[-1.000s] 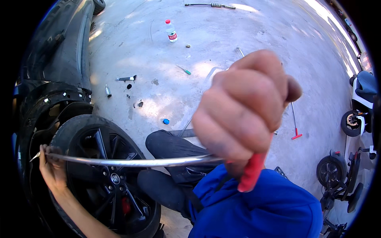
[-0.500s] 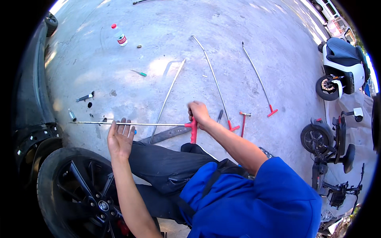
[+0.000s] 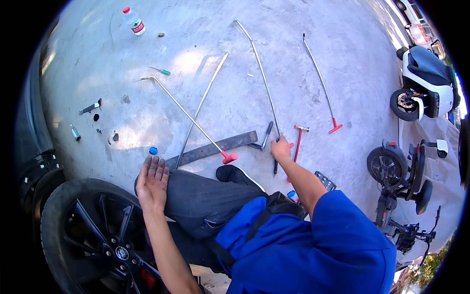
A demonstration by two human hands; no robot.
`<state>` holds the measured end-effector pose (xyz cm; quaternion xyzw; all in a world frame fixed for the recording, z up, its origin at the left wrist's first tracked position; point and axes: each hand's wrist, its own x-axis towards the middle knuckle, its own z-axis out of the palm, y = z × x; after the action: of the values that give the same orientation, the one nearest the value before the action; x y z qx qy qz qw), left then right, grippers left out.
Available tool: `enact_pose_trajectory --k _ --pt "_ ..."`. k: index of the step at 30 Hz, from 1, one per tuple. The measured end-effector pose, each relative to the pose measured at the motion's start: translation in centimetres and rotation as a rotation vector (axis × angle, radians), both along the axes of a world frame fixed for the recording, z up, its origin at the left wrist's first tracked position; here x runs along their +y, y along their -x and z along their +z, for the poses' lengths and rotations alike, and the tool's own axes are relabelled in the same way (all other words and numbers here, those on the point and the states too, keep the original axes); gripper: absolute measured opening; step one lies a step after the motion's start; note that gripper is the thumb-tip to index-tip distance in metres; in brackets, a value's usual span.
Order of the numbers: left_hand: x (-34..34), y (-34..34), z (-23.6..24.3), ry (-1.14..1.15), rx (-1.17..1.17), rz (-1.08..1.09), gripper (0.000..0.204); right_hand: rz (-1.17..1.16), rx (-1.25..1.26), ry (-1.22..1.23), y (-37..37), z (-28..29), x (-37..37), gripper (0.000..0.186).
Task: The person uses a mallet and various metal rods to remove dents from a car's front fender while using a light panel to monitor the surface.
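My left hand (image 3: 153, 183) is open, palm up and empty, beside my dark-trousered knee. My right hand (image 3: 280, 149) is closed on the handle end of a long bent steel rod (image 3: 264, 81) with a red handle, mostly hidden by the hand. A rod with a red T-handle (image 3: 227, 157) lies on the ground between my hands, crossing another long rod (image 3: 208, 88). Another red T-handled rod (image 3: 335, 126) lies farther right. A red-handled hammer (image 3: 298, 144), a black-handled tool (image 3: 268, 131) and a flat dark bar (image 3: 237, 140) lie near my right hand.
A car body (image 3: 34, 117) and black wheel (image 3: 88, 230) are at the left. Scooters (image 3: 421, 103) (image 3: 387, 171) stand at the right. On the concrete lie a water bottle (image 3: 134, 22), a screwdriver (image 3: 164, 72), a small blue object (image 3: 153, 150) and small bits.
The rod held in both hands earlier now lies on the ground. My right hand has moved right to another rod's handle; my left hand has opened and sits slightly lower.
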<state>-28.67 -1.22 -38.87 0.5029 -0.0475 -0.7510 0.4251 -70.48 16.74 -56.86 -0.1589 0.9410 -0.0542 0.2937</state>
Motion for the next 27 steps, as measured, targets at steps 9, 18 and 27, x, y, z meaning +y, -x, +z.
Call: enact_pose_trajectory --k 9,18,27 --pt "2.2 -2.4 -1.6 0.193 0.372 0.102 0.037 0.020 -0.130 -0.110 -0.2 -0.6 6.2 0.046" --pt "1.6 -0.9 -1.0 0.225 0.384 0.059 0.036 -0.038 0.003 -0.056 -1.3 -0.6 6.0 0.040" --pt "2.9 -0.3 -0.3 0.049 0.217 0.261 0.034 -0.187 -0.046 0.109 16.9 -17.1 17.9 0.033"
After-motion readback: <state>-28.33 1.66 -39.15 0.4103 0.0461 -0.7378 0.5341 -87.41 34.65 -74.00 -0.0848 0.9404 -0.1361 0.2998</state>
